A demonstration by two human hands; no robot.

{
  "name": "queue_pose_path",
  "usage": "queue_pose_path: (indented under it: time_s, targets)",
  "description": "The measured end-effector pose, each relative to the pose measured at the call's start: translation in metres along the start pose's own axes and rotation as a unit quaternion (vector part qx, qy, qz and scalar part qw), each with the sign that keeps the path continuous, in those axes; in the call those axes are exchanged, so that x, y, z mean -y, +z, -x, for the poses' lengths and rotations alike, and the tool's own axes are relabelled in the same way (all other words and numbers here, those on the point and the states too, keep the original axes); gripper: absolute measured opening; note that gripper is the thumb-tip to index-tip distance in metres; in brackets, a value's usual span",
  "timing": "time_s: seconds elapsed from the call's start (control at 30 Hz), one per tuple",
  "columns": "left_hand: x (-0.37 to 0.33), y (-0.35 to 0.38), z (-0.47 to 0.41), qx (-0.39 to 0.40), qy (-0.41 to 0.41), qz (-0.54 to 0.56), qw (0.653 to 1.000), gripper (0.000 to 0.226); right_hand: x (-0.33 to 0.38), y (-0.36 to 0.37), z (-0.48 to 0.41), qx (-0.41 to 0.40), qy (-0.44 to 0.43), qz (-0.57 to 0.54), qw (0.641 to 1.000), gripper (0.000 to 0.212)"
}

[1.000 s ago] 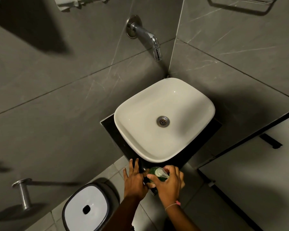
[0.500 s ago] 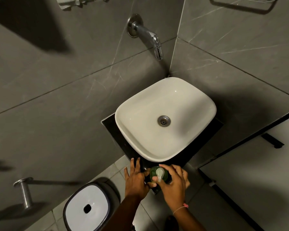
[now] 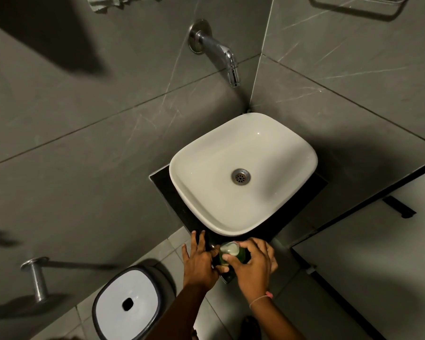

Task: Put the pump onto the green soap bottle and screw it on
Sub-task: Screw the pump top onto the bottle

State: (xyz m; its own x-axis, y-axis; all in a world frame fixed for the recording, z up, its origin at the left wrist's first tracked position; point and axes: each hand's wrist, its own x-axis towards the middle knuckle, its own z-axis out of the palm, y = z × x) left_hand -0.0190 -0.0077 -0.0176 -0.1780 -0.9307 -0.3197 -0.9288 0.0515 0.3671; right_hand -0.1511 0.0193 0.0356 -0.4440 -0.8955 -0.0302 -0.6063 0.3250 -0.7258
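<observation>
The green soap bottle (image 3: 241, 254) stands on the near corner of the black counter (image 3: 162, 180), just below the white basin. A pale pump (image 3: 229, 248) sits on its top, nozzle pointing left. My right hand (image 3: 252, 263) curls over the bottle's top, with fingertips around the pump and its collar. My left hand (image 3: 198, 260) rests against the bottle's left side, thumb touching it and fingers stretched out over the counter edge. Most of the bottle's body is hidden by both hands.
A white basin (image 3: 299, 173) fills the counter, with a chrome tap (image 3: 221, 52) on the wall above it. A white-lidded bin (image 3: 127, 303) stands on the tiled floor at lower left, beside a metal wall holder (image 3: 36, 278). A partition door (image 3: 378, 266) is at right.
The pump head has turned under my right hand, its nozzle swinging round to point left. My right hand has shifted its hold around the top. The left hand stayed against the bottle.
</observation>
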Motion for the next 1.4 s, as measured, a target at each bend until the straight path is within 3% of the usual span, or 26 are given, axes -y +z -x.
queue_pose_path:
  time_s: [0.13,0.27,0.37,0.5,0.7,0.87,1.03,1.13,1.27,1.4]
  targets:
    - [0.000,0.000,0.001,-0.006,-0.006,0.004,1.000,0.034,0.007,0.004,0.001,-0.008,0.027,0.004,1.000,0.046]
    - [0.000,0.000,0.001,-0.005,-0.002,0.000,1.000,0.046,-0.005,-0.001,0.004,0.014,-0.024,-0.016,0.999,0.041]
    - [-0.002,0.000,0.001,-0.004,-0.003,-0.003,1.000,0.050,-0.006,-0.003,0.000,-0.002,-0.004,-0.019,1.000,0.031]
    - [-0.003,-0.001,0.002,-0.001,-0.007,-0.012,1.000,0.046,0.002,0.005,0.001,-0.023,0.033,-0.003,0.999,0.040]
    - [-0.003,-0.003,0.002,0.001,-0.001,-0.015,1.000,0.048,-0.009,0.006,0.003,-0.007,0.006,-0.009,1.000,0.040]
    - [-0.005,-0.005,0.003,0.001,-0.004,-0.020,1.000,0.038,0.004,0.011,0.002,-0.027,0.053,0.025,0.998,0.052]
    - [-0.004,-0.005,0.002,0.002,0.004,-0.023,1.000,0.043,-0.005,0.008,0.006,-0.002,0.009,-0.012,1.000,0.044]
    - [-0.004,-0.005,0.002,0.002,0.005,-0.026,1.000,0.049,-0.004,0.007,0.003,-0.013,0.030,-0.023,0.999,0.038]
    - [-0.004,-0.004,0.003,-0.008,0.004,-0.011,1.000,0.037,0.004,0.010,0.003,-0.012,0.058,-0.018,0.998,0.043]
    - [-0.003,-0.003,0.002,-0.004,0.006,-0.014,1.000,0.045,-0.004,0.004,0.003,0.022,0.014,-0.028,0.999,0.042]
